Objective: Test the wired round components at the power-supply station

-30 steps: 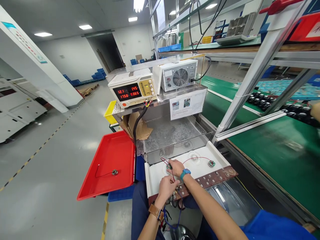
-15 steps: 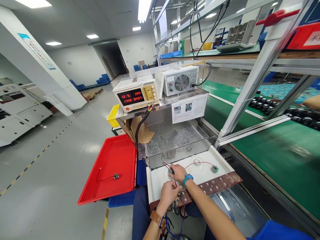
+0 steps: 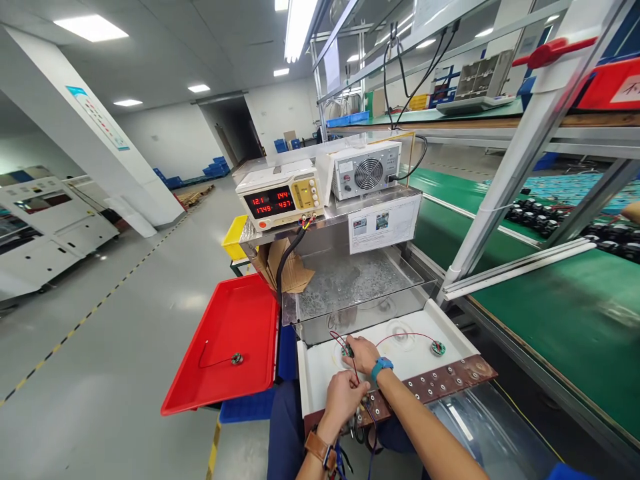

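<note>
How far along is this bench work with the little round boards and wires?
One small round board with its wire lies apart in the red tray, seemingly finished or sorted. In hand: the right hand presses a board on the white tray, while the left hand holds its leads by the brown contact strip; the meter shows readings. Another board waits on the white tray, untouched.

Three small round circuit boards with wire leads show: one under the right hand (image 3: 364, 354), one at the far right of the white tray (image 3: 439, 347), one in the red tray (image 3: 237, 359). Two trays: one white (image 3: 320, 373), one red (image 3: 240, 320). Two bench instruments: a power supply with red digits (image 3: 280, 198) and a fan-fronted unit (image 3: 367, 171). Two hands, the left (image 3: 345, 397) included.
</note>
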{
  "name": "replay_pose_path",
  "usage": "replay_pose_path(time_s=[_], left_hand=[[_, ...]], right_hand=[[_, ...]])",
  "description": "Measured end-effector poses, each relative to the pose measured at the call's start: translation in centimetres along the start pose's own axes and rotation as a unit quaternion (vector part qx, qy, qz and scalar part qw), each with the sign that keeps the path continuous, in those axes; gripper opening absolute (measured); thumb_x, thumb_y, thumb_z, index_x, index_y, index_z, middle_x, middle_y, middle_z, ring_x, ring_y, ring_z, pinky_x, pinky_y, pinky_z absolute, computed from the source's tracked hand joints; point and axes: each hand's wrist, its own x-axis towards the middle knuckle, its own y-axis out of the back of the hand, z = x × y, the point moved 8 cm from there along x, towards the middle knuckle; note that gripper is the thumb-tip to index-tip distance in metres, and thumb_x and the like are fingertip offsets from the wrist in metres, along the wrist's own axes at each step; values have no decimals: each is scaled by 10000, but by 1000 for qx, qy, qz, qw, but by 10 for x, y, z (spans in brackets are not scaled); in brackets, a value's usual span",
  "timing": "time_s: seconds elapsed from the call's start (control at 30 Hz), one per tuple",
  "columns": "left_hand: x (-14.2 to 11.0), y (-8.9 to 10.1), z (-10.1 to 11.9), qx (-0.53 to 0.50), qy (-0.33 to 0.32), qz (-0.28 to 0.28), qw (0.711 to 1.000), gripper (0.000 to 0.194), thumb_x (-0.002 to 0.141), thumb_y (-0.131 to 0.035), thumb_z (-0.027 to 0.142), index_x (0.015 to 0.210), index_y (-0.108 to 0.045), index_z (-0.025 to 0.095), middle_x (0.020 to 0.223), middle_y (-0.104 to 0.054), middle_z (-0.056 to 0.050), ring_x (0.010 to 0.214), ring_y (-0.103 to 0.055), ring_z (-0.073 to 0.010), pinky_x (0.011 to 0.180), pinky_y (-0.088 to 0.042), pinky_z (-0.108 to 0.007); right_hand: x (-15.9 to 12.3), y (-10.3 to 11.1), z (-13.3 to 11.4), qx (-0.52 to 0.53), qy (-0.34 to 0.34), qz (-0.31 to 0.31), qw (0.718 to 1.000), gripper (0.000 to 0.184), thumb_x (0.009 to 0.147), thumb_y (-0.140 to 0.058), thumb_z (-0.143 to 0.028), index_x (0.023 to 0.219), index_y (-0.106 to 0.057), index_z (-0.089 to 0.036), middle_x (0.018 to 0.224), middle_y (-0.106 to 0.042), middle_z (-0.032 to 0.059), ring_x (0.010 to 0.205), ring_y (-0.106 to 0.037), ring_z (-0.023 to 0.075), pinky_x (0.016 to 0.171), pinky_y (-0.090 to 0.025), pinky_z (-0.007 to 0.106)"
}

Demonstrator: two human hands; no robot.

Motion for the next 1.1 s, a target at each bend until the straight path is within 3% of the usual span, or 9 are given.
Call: replay_pose_path(time_s=[0.93,1.1], left_hand=[[-2,3,-3,2,38,13,999,196,630,-620,316,539,-480,213,586,-588,-4,606,-482,-153,598,-295,-288],[3,-1,-5,-5,-1,23,1000,238,673,-603,383,548,-484,219,594,-621,-16,622,-527,-169,610,-336,-290]], right_hand=[[-6,5,-8,5,1,-9,1000,298,786,-607,-307,1055,-585,-182,1016,-697,114,1001,-596,267,782,-369,299],[-2,7,-7,12,-4,-1,1000,275,763,-610,-294,1017,-606,-190,1005,-703,107,970,-617,261,763,-376,298]])
